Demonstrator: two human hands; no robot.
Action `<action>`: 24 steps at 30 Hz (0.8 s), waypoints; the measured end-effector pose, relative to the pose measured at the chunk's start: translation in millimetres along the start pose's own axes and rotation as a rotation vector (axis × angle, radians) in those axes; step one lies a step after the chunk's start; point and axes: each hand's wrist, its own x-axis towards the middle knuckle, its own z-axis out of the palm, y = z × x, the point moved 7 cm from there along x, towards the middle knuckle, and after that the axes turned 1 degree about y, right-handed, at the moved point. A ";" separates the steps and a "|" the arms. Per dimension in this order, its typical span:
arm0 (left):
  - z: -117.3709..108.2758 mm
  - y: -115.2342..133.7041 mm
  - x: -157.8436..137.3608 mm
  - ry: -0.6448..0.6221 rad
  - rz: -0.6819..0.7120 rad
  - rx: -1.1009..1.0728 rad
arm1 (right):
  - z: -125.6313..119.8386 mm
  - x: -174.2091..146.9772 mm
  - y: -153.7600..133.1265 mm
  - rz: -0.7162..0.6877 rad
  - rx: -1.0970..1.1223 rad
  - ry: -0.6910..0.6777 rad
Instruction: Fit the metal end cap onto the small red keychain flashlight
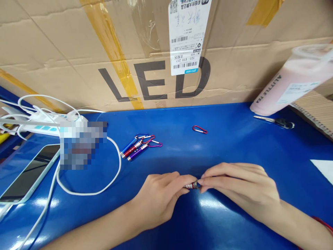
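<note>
My left hand (161, 198) is closed around a mini flashlight (191, 185), a small red and silver barrel mostly hidden by the fingers. At its right end, my right hand (239, 184) pinches the tip with thumb and fingertips; any small part between those fingers is too hidden to make out. Beyond the hands lies a loose red carabiner (199, 129) with a silver gate. To the left, three similar mini flashlights lie side by side: one blue (128, 146), one red (132, 150) and one purple (137, 152), each with a carabiner at its far end.
A cardboard box (151, 38) walls off the table's back. A pink drink cup (286, 83) stands back right, near a metal key-like item (284, 123) with a black part. At left are a phone (31, 173), a white power strip (47, 121) and a looping white cable (120, 163).
</note>
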 end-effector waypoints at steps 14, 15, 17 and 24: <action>-1.5 2.6 -0.3 0.063 0.060 0.026 | 3.3 4.2 2.8 0.108 0.044 0.013; -1.5 3.4 -0.7 0.069 0.072 0.042 | 4.0 4.3 3.7 0.131 0.075 0.012; -0.6 5.2 -1.4 0.066 0.093 0.083 | 5.4 4.4 5.6 0.182 0.148 0.016; 5.9 6.3 -3.4 -0.015 0.119 0.208 | 13.0 2.9 11.9 0.334 0.273 -0.017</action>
